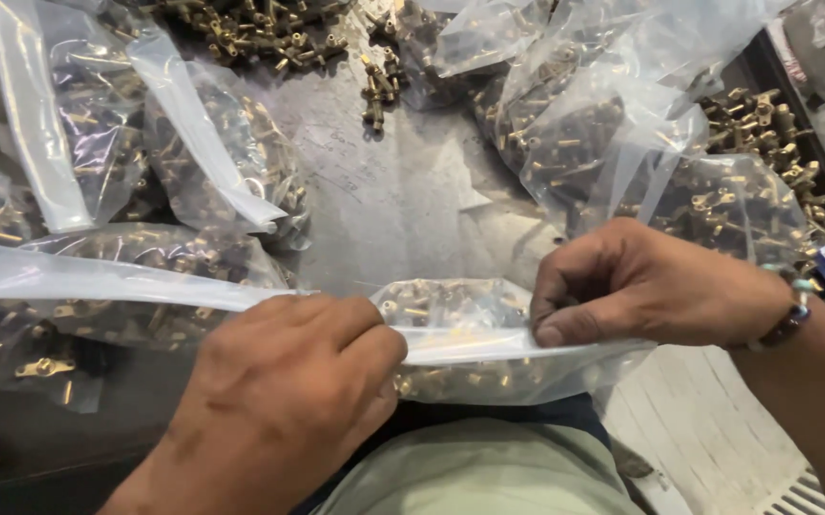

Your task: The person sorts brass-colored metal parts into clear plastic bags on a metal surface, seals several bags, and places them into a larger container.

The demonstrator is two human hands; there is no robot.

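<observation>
Grey metal worktable (389,205), scratched. Landmark: loose brass fittings pile (250,29) at far edge. Small fittings cluster (379,86) just right of it. Clear bags of brass parts (217,157) nearer and left of it, more bags (584,124) well right.

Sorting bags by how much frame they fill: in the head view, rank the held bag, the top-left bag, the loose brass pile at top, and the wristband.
1. Top-left bag
2. Held bag; nearer the camera, so unsure against 1
3. Brass pile
4. Wristband

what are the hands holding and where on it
Both hands pinch a clear plastic bag of small brass parts along its top edge: the left hand at the left end, the right hand at the right.
</observation>
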